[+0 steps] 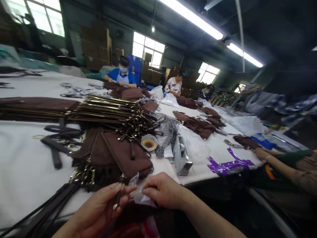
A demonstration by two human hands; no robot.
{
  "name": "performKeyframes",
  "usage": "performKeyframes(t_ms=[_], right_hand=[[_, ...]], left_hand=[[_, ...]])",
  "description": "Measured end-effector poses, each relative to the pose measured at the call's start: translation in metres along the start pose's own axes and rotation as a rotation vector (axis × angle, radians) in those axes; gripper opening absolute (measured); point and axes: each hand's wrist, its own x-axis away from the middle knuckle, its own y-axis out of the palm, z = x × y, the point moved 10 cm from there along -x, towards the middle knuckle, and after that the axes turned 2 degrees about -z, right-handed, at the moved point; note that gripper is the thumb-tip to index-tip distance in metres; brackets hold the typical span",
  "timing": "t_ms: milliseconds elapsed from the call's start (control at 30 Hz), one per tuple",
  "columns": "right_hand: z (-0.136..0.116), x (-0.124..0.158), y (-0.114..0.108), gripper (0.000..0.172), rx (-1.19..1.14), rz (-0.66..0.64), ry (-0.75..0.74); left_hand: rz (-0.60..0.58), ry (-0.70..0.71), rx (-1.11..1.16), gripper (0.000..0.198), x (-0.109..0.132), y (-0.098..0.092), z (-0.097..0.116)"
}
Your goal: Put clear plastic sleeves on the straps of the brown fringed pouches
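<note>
My left hand [102,205] is at the near table edge, fingers curled round a dark brown strap [118,198] with a gold-coloured metal fitting. Close beside it, my right hand [164,191] pinches a small piece of clear plastic [142,198], which hangs between the two hands. Just beyond them lie brown pouches [126,152] with zips and gold clasps. A bundle of dark straps [61,201] trails over the edge on the left. Behind the pouches rises a tall stack of zipped pouches [104,109], their clasps facing right.
A small bowl [149,142] with brown residue stands near a tape dispenser [182,157]. Purple plastic strips [228,164] hang at the table edge. A co-worker's arm [279,162] reaches in at right. Other people sit across the white table [22,148], among brown goods and plastic bags.
</note>
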Motion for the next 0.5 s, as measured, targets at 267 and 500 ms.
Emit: performKeyframes(t_ms=[267,500], right_hand=[[0.017,-0.042,0.036,0.017,-0.105,0.151,0.167],[0.000,-0.070,-0.055,0.026,0.664,0.507,-0.019]], left_hand=[[-0.063,0.052,-0.002,0.020,0.005,0.001,0.004],[-0.057,0.085,-0.075,0.028,0.001,-0.003,0.003]])
